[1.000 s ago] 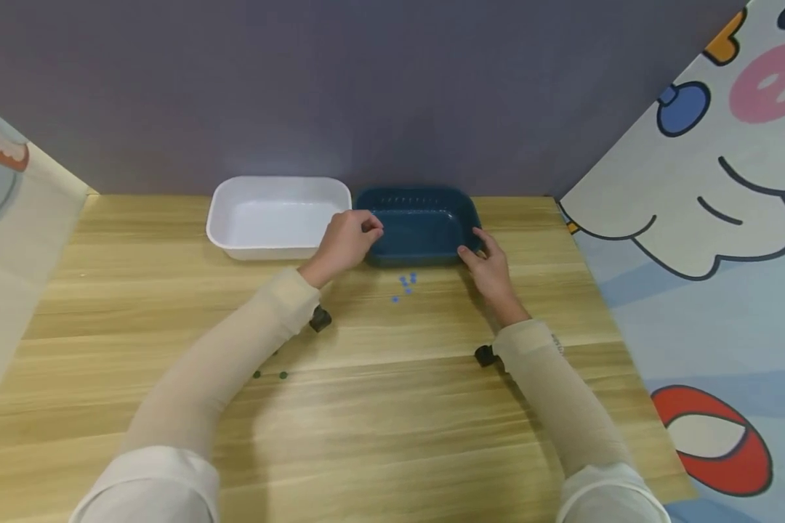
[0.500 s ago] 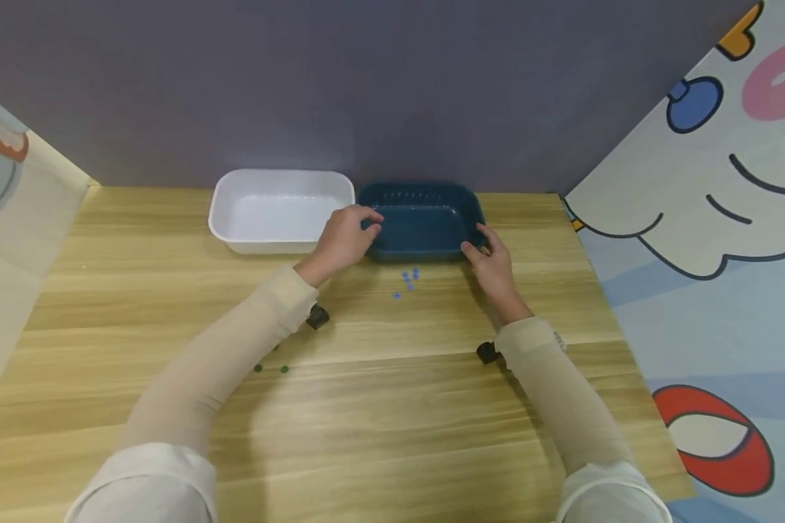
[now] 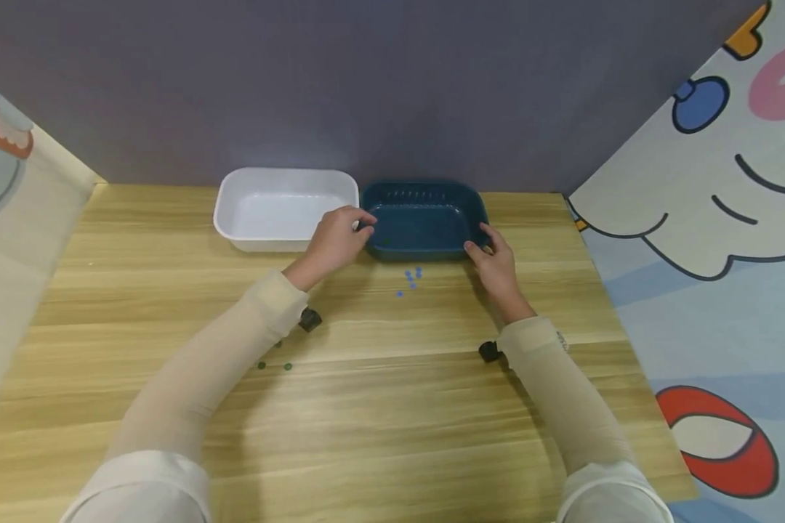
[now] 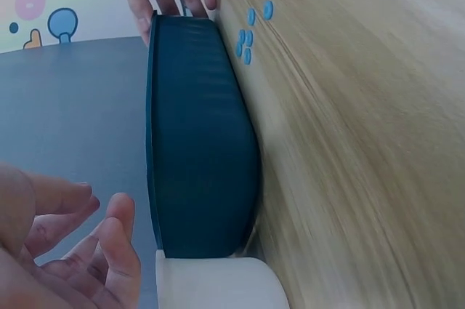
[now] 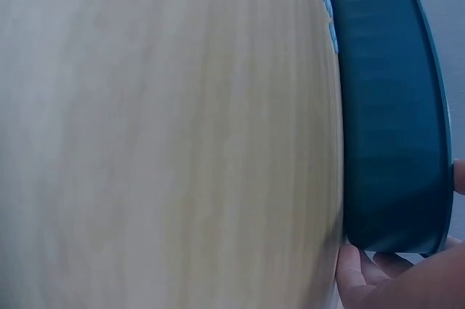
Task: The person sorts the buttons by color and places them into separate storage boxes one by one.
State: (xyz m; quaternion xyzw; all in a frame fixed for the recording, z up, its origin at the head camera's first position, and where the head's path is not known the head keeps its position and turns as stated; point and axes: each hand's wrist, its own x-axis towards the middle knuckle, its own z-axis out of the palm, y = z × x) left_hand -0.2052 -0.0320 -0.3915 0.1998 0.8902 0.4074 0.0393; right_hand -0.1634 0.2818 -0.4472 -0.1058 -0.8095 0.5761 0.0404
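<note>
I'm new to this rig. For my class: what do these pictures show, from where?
No machine: a person works bare-handed. The wide views come from a camera on the head; the sideways close-ups from one on each wrist. On the table stand a white tray and a dark blue tray; blue pieces lie in front of the latter, green pieces nearer the person. The right hand holds the dark blue tray's right end; the left hand hovers by its left end, holding nothing visible.
</note>
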